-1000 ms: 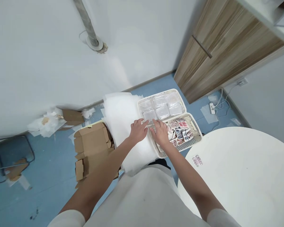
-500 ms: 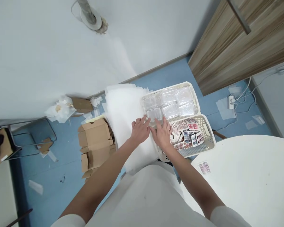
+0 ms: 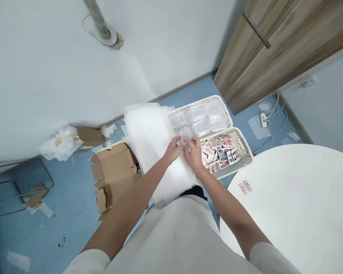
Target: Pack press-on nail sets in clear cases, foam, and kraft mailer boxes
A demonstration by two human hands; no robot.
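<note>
My left hand and my right hand are close together at the near edge of a white basket. Between their fingertips they pinch a small translucent plastic piece; its exact kind is unclear. Behind it, the upper white basket holds several clear plastic-wrapped packs. Beside my right hand, the lower white basket contains several cards of press-on nails. A stack of thin white sheets lies to the left, partly under my left forearm.
An opened cardboard box lies left of the sheets. On the right, a round white table carries one nail set. A power strip with cables lies on the blue floor, near a wooden cabinet. A metal-framed chair stands far left.
My hands have drawn back from the packs in the upper basket, and the translucent piece is now raised between my fingers. The view has shifted to the right.
</note>
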